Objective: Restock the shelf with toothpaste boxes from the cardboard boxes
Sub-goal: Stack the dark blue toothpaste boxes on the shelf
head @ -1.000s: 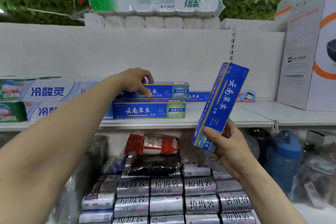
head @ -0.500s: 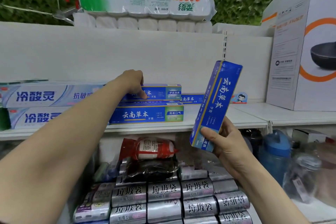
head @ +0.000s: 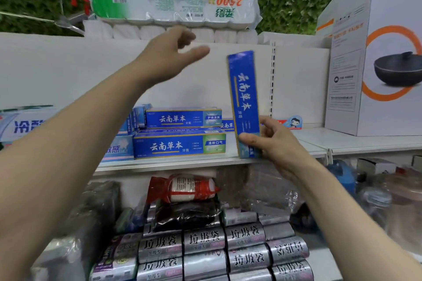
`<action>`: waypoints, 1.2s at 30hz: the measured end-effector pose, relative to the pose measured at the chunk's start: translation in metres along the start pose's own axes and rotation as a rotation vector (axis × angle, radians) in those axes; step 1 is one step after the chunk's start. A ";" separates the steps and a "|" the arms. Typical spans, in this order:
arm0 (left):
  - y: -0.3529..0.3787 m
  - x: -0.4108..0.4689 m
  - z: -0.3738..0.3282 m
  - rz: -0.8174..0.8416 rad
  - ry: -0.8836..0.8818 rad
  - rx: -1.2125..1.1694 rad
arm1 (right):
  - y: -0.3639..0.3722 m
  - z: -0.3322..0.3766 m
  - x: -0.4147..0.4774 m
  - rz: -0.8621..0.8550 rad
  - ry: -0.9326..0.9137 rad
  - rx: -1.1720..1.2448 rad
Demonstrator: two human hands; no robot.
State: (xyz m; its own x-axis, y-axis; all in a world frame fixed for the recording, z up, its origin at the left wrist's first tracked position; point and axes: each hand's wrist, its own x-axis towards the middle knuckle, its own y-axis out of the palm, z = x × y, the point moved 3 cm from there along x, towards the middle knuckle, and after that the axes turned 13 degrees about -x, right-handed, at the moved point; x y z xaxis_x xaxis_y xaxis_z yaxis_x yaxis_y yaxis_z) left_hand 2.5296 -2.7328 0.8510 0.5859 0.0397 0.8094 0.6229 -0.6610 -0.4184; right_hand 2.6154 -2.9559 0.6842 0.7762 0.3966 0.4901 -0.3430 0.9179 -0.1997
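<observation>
White shelf (head: 171,164) holds stacked toothpaste boxes (head: 180,146); right grip (head: 276,143) holds an upright box (head: 243,89); left grip (head: 166,57), blurred, seems open.

My left hand (head: 170,57) is off the stacked toothpaste boxes (head: 180,134) now, raised well above them, fingers loose and, as far as the blur shows, empty. My right hand (head: 277,146) holds its toothpaste box (head: 243,98) closer to upright than before.

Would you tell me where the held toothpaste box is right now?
Head view, right of centre: the toothpaste box is nearly upright in the right hand, gripped at its lower end, just right of the stacked boxes on the shelf.
</observation>
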 end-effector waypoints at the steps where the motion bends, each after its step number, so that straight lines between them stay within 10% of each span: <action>1: -0.006 0.001 -0.009 -0.036 0.034 -0.029 | -0.003 0.007 0.009 0.010 -0.004 -0.094; 6: -0.015 -0.006 -0.027 -0.020 0.160 0.206 | -0.005 0.033 0.054 -0.050 -0.029 -0.446; 14: 0.004 -0.036 0.043 0.409 -0.231 0.419 | 0.032 0.046 0.085 0.063 -0.127 -0.792; 36: 0.019 -0.042 0.083 0.318 -0.384 0.798 | 0.045 0.028 0.117 -0.023 -0.208 -1.019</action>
State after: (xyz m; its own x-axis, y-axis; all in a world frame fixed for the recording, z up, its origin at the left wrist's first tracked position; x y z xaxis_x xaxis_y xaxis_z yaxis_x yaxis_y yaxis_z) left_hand 2.5603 -2.6850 0.7749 0.8320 0.2842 0.4765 0.4917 0.0201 -0.8705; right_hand 2.6755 -2.8685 0.7564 0.6372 0.4574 0.6203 0.3554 0.5398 -0.7631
